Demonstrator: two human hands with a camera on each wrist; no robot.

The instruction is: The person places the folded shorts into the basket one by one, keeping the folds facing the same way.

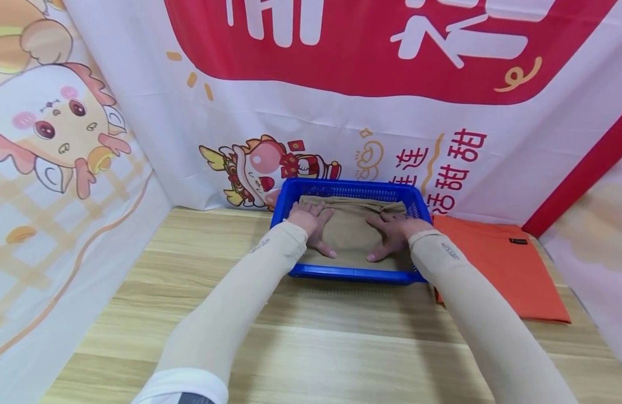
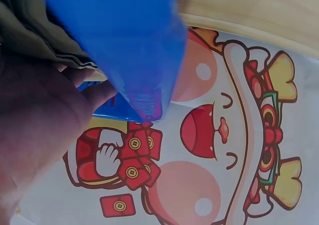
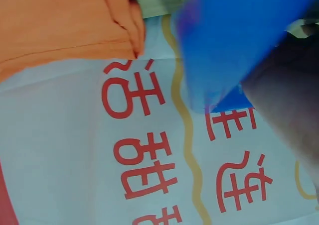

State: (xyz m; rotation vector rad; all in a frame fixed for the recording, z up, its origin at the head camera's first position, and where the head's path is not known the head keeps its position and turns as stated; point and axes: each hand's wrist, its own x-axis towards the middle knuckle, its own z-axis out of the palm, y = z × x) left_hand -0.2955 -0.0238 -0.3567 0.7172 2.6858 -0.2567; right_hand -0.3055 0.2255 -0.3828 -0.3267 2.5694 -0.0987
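Note:
A folded khaki cloth (image 1: 348, 230) lies inside a blue plastic basket (image 1: 351, 274) at the back of the table. On the cloth's left side rests my left hand (image 1: 311, 224), fingers spread and thumb pointing inward. My right hand (image 1: 394, 233) lies on its right side in much the same way. In the left wrist view, the fingers of the left hand (image 2: 45, 120) reach down beside the layered cloth edge, inside the basket wall (image 2: 124, 46). The right wrist view shows the right hand (image 3: 289, 95) dark and partly cut off behind the blurred basket wall (image 3: 229, 41).
A folded orange cloth (image 1: 503, 269) with a small dark label lies right of the basket, close against it. Behind the basket hangs a printed white and red curtain (image 1: 341, 134). Wood-grain tabletop (image 1: 331, 348) extends in front, and a printed side panel (image 1: 63, 224) stands at left.

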